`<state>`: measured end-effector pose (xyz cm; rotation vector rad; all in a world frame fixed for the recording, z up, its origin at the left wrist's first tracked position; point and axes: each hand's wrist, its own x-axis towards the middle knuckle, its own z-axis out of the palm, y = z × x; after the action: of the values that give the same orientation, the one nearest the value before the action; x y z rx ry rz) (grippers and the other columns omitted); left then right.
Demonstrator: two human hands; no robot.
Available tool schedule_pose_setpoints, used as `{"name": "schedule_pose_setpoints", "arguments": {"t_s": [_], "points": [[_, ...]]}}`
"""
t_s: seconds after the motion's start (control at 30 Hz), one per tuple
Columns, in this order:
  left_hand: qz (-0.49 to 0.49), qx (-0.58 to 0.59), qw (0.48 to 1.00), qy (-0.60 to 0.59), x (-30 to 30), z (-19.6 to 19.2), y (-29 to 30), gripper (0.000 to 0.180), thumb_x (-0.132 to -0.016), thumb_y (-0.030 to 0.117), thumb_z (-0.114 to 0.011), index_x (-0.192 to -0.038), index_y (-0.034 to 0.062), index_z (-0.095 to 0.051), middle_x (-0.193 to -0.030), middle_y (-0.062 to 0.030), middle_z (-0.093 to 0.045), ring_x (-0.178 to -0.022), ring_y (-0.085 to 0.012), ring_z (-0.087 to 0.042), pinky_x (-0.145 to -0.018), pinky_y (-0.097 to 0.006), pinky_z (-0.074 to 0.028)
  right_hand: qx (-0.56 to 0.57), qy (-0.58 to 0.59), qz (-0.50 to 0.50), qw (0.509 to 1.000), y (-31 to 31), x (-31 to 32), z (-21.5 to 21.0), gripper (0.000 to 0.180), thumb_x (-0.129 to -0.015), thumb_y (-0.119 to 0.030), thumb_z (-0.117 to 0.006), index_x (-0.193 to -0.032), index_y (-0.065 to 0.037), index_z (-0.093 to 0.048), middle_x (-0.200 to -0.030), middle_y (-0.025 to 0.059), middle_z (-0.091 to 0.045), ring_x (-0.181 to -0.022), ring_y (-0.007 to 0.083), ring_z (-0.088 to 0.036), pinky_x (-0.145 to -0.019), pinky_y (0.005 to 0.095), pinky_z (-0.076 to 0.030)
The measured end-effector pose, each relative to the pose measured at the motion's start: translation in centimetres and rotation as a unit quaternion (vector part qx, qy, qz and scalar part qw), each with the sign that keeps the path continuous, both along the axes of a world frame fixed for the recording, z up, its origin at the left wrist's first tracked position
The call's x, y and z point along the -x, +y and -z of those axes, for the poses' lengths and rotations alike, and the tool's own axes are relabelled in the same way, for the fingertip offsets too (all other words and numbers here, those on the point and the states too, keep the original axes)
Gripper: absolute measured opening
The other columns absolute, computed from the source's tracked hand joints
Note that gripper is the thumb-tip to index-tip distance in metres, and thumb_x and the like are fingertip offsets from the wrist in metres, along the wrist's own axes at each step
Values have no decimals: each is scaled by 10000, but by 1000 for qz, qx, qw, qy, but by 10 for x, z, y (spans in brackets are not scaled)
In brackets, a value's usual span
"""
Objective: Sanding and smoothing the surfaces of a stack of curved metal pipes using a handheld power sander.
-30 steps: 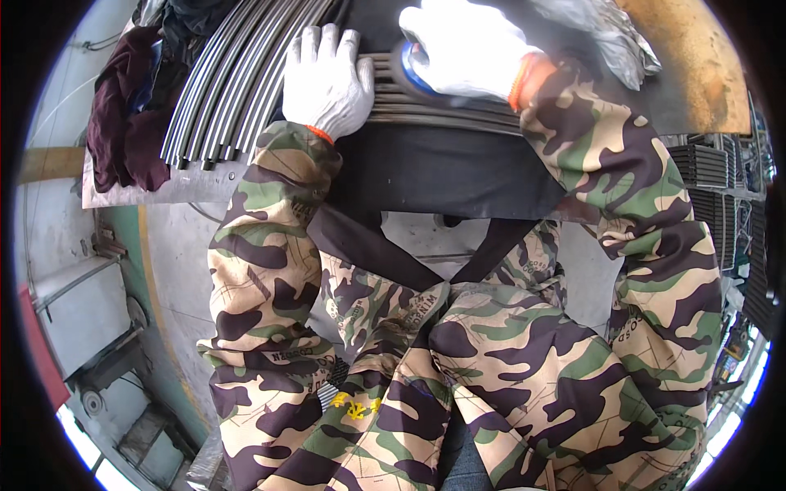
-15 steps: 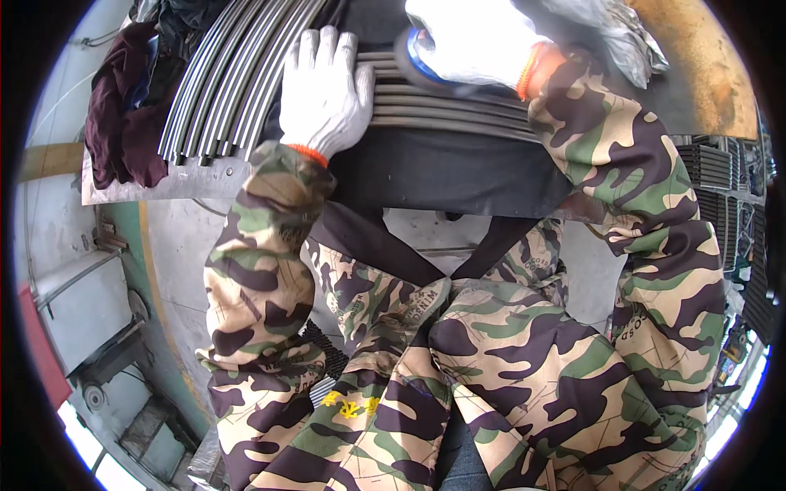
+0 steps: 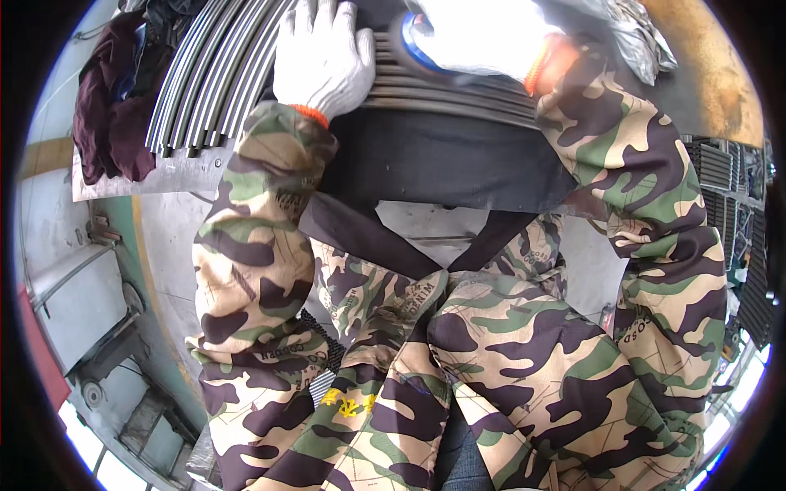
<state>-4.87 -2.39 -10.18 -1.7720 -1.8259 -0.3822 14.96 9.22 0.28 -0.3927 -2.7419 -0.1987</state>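
My left hand [image 3: 321, 69], in a white knit glove with an orange cuff, lies flat with fingers stretched out over the left ends of a row of grey metal rods [image 3: 458, 98]. The rods lie side by side, running left to right on a black cloth [image 3: 442, 159]. Over the same row, my right hand [image 3: 491, 37], gloved alike, is closed on a round, blue-edged tool [image 3: 417, 42] that is smeared by motion. Its underside and most of my right fingers are hidden, so I cannot tell its exact kind.
Left of my left hand, a bundle of shiny metal rods [image 3: 209, 78] lies lengthwise on the metal tabletop [image 3: 184, 172]. A dark maroon cloth [image 3: 115, 123] is at the table's left end. Crumpled plastic [image 3: 634, 37] lies at the far right, and racks of rods [image 3: 712, 176] stand beyond.
My left hand has slid farther away along with a slight shift of the whole view. The blue-edged tool in my right hand has moved slightly left over the rods.
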Motion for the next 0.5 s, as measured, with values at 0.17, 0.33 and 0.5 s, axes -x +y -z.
{"name": "schedule_pose_setpoints", "arguments": {"t_s": [0.17, 0.33, 0.5], "points": [[-13, 28, 999, -29, -18, -9, -21, 483, -1048, 311, -573, -1420, 6, -617, -1415, -238, -629, -1340, -421, -541, -1175, -541, -383, -10, 15, -11, 1000, 6, -3, 1, 197, -914, -254, -660, -966, -63, -661, -862, 198, -644, -751, 392, -683, -635, 523, -558], [-52, 13, 998, -38, -14, -15, -7, 481, -1007, 283, -608, -1350, -51, -658, -1403, -291, -644, -1356, -480, -552, -1198, -554, -385, -22, 13, -8, 1000, -6, -3, 2, 190, -913, -246, -660, -964, -63, -662, -872, 202, -654, -778, 397, -690, -656, 519, -563], [-29, 27, 999, -11, -10, -11, -20, 468, -1056, 325, -561, -1413, 28, -619, -1442, -229, -608, -1368, -407, -520, -1176, -533, -377, 11, 23, -18, 1000, 0, 2, 0, 185, -910, -243, -661, -964, -66, -660, -866, 194, -650, -783, 393, -687, -681, 519, -566]]}}
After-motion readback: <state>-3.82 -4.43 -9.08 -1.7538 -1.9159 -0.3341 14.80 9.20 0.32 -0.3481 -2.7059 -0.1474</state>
